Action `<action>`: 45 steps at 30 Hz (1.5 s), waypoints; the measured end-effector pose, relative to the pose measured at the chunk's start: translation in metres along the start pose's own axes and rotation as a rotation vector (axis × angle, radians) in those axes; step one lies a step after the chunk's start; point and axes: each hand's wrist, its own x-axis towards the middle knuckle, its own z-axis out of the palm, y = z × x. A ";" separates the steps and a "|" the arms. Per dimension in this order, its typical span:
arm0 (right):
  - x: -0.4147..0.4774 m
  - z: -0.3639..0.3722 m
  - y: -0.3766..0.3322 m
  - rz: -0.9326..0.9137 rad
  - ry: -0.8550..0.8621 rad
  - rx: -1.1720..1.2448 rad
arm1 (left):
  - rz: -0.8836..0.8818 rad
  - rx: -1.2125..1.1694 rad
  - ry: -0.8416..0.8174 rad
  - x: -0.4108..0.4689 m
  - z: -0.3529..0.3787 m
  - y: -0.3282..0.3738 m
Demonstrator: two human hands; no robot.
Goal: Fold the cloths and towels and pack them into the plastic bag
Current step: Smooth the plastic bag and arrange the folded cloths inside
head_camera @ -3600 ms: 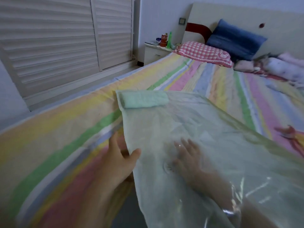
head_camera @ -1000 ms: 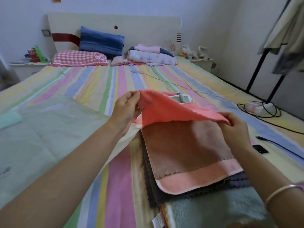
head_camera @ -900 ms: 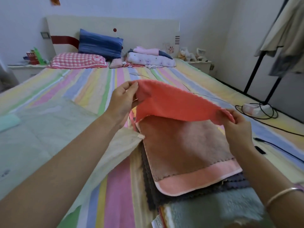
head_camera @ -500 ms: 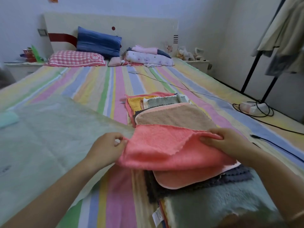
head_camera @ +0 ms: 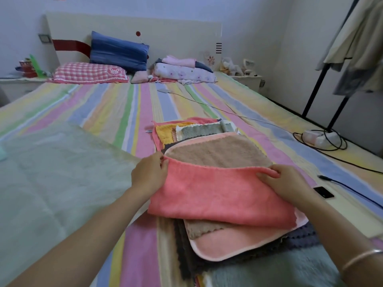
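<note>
A coral-pink towel lies folded in half on top of a stack of cloths on the bed. My left hand pinches its upper left corner. My right hand grips its upper right corner. Under it lies a brown towel with a pink border, then a dark grey cloth and a pale teal fluffy towel. Yellow and grey-green cloths stick out at the far end of the stack. The clear plastic bag lies flat to the left, a mint-green rolled cloth inside it at the frame's left edge.
The striped bedsheet covers the bed. Pillows and folded bedding lie by the headboard. A white cable crosses the sheet. At the right are a power strip, black cables, a black phone and a clothes rack.
I turned from the plastic bag to the cloth stack. Both hands lifted the far edge of the coral-pink towel, brought it toward me and folded it in half on the stack.
</note>
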 end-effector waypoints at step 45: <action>-0.039 0.062 -0.202 -0.181 -0.166 0.485 | -0.311 -0.801 -0.141 -0.050 -0.108 -0.058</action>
